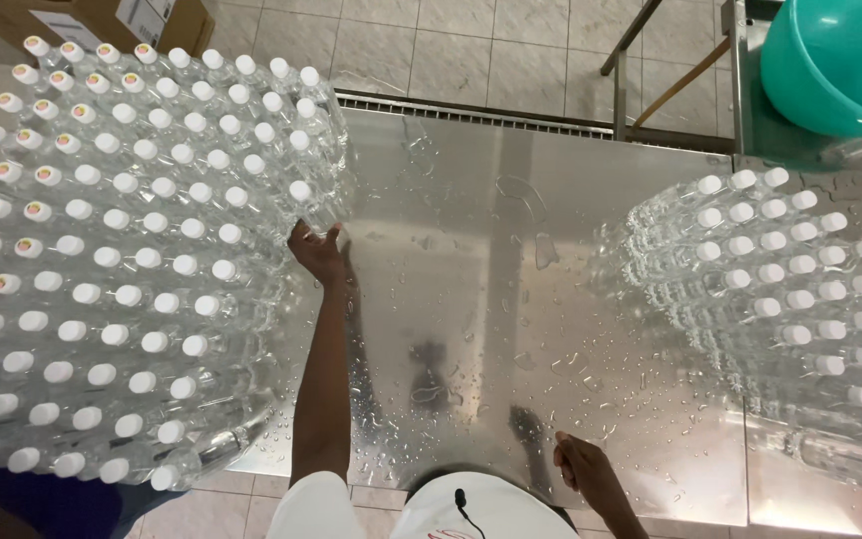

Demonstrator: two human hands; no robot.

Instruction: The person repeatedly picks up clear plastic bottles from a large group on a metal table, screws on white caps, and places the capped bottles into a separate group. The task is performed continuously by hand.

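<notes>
A large block of clear plastic bottles with white caps (122, 260) stands on the left of a wet steel table (481, 250). My left hand (317, 251) reaches forward and presses against the right edge of that block, fingers on a bottle near its far corner. My right hand (583, 467) rests near the table's front edge, fingers loosely curled, holding nothing. A second group of the same capped bottles (800, 289) stands on the right side of the table, apart from both hands.
A teal plastic basin (835, 60) sits on a steel frame at the far right. Cardboard boxes (102, 20) lie at the far left. Water drops cover the table between the two bottle groups. Tiled floor lies beyond.
</notes>
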